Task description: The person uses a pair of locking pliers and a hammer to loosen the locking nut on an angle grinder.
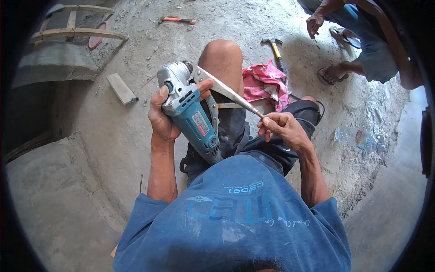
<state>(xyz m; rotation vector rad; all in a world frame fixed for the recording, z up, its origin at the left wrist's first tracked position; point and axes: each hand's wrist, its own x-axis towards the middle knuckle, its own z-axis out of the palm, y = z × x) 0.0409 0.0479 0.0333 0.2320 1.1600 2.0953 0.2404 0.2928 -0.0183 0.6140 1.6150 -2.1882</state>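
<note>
A teal angle grinder (pixel 195 122) with a silver gear head lies tilted across my lap, its head up and away from me. My left hand (pixel 164 113) wraps round it just below the head, thumb on the near side and fingers reaching over the far side. Beside the head starts a long, tapering grey metal tool (pixel 229 92) with a brownish thin end. My right hand (pixel 283 129) pinches that thin end between thumb and fingers. Whether the tool's wide end touches the grinder, I cannot tell. A curved metal piece (pixel 213 111) shows between the grinder and my leg.
Pink patterned cloth (pixel 265 84) lies beyond my right hand, next to a yellow-and-black-handled hammer (pixel 277 52). An orange-handled hammer (pixel 179 20) is farther off. At left are a wooden block (pixel 121 89) and wooden frame (pixel 74 32); at right, a plastic bottle (pixel 358 138) and another person's sandalled foot (pixel 335 72).
</note>
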